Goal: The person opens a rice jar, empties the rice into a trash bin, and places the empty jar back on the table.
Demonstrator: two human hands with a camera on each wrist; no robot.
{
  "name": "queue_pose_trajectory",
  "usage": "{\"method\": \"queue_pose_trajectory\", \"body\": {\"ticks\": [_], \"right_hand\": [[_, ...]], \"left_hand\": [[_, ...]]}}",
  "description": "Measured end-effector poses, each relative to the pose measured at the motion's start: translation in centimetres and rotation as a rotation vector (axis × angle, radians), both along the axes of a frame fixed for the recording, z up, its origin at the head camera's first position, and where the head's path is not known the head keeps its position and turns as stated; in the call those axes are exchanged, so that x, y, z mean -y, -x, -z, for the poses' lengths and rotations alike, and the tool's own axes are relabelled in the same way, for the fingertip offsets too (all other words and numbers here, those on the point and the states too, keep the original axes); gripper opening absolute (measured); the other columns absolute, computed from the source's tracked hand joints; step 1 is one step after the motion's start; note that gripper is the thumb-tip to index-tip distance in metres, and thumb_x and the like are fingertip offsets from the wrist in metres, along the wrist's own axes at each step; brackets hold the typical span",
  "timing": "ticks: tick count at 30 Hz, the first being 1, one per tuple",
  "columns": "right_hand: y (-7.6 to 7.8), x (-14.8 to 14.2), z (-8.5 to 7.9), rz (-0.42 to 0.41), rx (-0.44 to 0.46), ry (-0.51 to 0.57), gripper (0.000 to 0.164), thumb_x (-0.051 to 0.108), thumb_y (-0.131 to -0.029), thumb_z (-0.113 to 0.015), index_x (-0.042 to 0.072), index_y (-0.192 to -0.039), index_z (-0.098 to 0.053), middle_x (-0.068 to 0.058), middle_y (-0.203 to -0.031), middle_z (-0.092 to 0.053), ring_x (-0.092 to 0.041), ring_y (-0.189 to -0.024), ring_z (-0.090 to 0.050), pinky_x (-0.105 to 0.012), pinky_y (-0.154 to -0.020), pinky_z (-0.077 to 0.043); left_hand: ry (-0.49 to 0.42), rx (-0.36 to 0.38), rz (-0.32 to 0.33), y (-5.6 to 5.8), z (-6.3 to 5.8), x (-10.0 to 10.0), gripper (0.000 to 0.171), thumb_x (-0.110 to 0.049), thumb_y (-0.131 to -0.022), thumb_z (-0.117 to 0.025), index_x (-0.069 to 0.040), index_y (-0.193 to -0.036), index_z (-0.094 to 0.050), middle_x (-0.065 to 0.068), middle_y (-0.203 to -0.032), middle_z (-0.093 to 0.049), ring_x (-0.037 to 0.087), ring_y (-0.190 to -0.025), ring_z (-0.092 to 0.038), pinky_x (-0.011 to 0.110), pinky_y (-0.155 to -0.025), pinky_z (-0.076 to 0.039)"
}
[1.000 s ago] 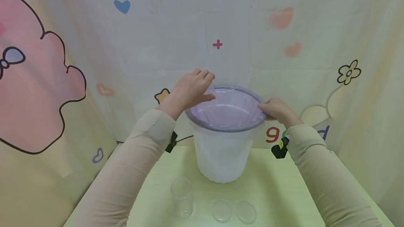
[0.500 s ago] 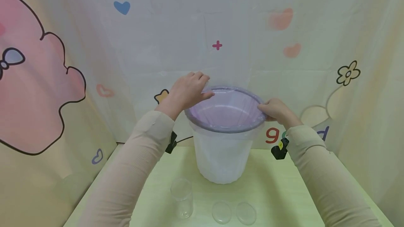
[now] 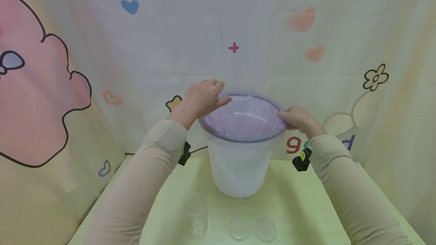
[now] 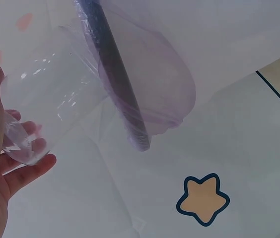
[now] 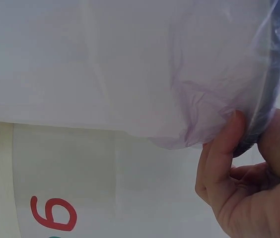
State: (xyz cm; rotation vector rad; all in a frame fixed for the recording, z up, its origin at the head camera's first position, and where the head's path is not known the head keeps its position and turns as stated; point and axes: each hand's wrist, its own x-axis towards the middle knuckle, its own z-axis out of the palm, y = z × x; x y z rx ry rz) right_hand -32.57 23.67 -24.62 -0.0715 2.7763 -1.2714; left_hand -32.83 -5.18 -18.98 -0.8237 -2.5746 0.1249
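A white bin (image 3: 240, 169) with a grey rim, lined with a thin purple bag (image 3: 243, 120), stands on the table. My left hand (image 3: 204, 95) is above the bin's left rim. In the left wrist view, its fingers and thumb grip one end of a clear cylindrical jar (image 4: 55, 84), tilted with its far end at the rim. That jar is mostly hidden behind the hand in the head view. My right hand (image 3: 298, 118) holds the rim on the right side, thumb and fingers pinching rim and bag, as the right wrist view also shows.
Another clear jar (image 3: 196, 214) stands upright on the pale green table (image 3: 299, 207) in front of the bin. Two clear round discs, a left disc (image 3: 239, 228) and a right disc (image 3: 265, 230), lie beside it. A printed curtain (image 3: 170, 41) hangs behind and around.
The left hand has shifted slightly left and its wrist has turned a little, still holding the jar. My right hand keeps its hold on the rim. The bin stays in place.
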Motion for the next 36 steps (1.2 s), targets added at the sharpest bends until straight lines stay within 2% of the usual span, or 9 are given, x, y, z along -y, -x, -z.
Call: {"method": "queue_pose_trajectory", "body": {"ticks": [7,13,21,31,36], "right_hand": [[0.03,-0.02,0.01,0.004,0.000,-0.002,0.028,0.020,-0.094,-0.044,-0.006,-0.088,-0.055,0.006,-0.060,-0.053,-0.005,-0.056,-0.050,-0.018,-0.058,-0.047],[0.09,-0.04,0.03,0.006,-0.001,0.002,0.028,0.020,-0.094,-0.043,-0.005,-0.087,-0.054,0.006,-0.059,-0.052,-0.005,-0.055,-0.049,-0.017,-0.056,-0.046],[0.06,-0.01,-0.01,0.004,0.000,-0.004,0.028,0.020,-0.094,-0.043,-0.005,-0.087,-0.054,0.006,-0.059,-0.052,-0.005,-0.055,-0.049,-0.020,-0.059,-0.048],[-0.08,-0.05,-0.06,-0.008,0.004,0.008,0.032,0.020,-0.094,-0.044,-0.009,-0.091,-0.056,0.006,-0.059,-0.053,-0.005,-0.056,-0.050,-0.019,-0.058,-0.047],[-0.04,-0.07,-0.03,-0.006,0.002,0.005,0.032,0.020,-0.094,-0.044,-0.009,-0.091,-0.056,0.006,-0.059,-0.052,-0.006,-0.056,-0.049,-0.019,-0.059,-0.047]], "left_hand": [[0.013,0.047,-0.057,0.11,-0.14,-0.06,0.055,-0.050,-0.094,-0.041,-0.007,-0.129,-0.049,0.009,-0.124,-0.055,0.023,-0.110,-0.056,0.036,-0.087,-0.049],[-0.005,0.033,-0.084,0.10,-0.06,-0.09,0.051,-0.050,-0.095,-0.037,-0.007,-0.116,-0.056,0.008,-0.113,-0.061,0.023,-0.098,-0.060,0.036,-0.078,-0.051],[-0.026,0.038,-0.127,0.08,-0.18,-0.03,0.052,-0.050,-0.095,-0.036,-0.007,-0.118,-0.056,0.008,-0.115,-0.061,0.024,-0.099,-0.060,0.037,-0.076,-0.052],[-0.072,-0.018,-0.078,-0.17,0.11,0.40,0.050,-0.050,-0.093,-0.041,-0.006,-0.113,-0.055,0.008,-0.106,-0.060,0.023,-0.090,-0.060,0.036,-0.070,-0.052],[-0.094,-0.036,-0.053,-0.17,0.36,0.62,0.053,-0.051,-0.090,-0.048,-0.006,-0.118,-0.053,0.008,-0.110,-0.059,0.024,-0.095,-0.059,0.037,-0.072,-0.053]]}}
